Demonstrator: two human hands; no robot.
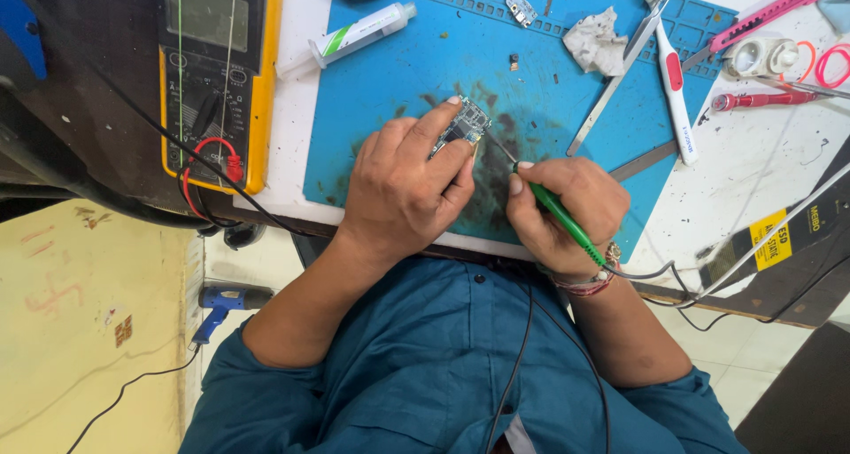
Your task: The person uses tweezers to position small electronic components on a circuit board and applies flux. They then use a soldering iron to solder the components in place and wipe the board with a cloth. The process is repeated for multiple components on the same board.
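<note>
My left hand [407, 184] pinches a small circuit board [464, 124] and holds it down on the blue work mat [390, 91]. Close to its right, my right hand [567, 210] grips a green-handled soldering iron [560, 213] like a pen. The iron's thin metal tip reaches up-left to the edge of the board. A grey cable runs from the iron's handle away to the right. Dark stains mark the mat around the board.
A yellow multimeter [217, 73] with red and black leads lies at the left. A syringe tube [359, 33] and crumpled tissue [598, 42] lie on the mat. Tweezers [620, 73], a white-and-red brush [675, 82] and pink tools [779, 7] lie at the right.
</note>
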